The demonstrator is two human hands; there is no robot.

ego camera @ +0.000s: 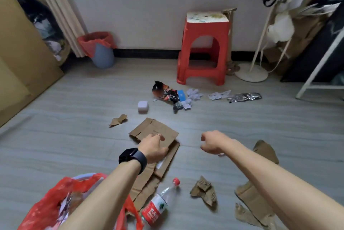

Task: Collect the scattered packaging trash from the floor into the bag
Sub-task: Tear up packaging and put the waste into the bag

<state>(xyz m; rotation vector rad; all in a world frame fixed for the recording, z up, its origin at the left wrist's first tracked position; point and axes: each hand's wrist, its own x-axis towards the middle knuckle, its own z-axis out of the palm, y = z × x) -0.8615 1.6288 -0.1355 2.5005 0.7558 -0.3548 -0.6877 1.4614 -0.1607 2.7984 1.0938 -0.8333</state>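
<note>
Hovering over the floor [74,118], the right hand [212,142] hangs loosely curled and empty, while the left hand [154,148] lies over the flattened cardboard [156,127], grip unclear.

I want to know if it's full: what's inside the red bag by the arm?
Inside the red bag some crumpled wrappers show. The left forearm crosses over it, so the rest, and how full it is, is hidden.

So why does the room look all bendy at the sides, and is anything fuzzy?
Head view: the wide lens bends the edges, so the brown cardboard box and the white metal rack leg look tilted. Head view: the red plastic bag at bottom left is soft and smeared; the red plastic stool mid-frame is sharper. Head view: light is soft, shadows faint.
</note>
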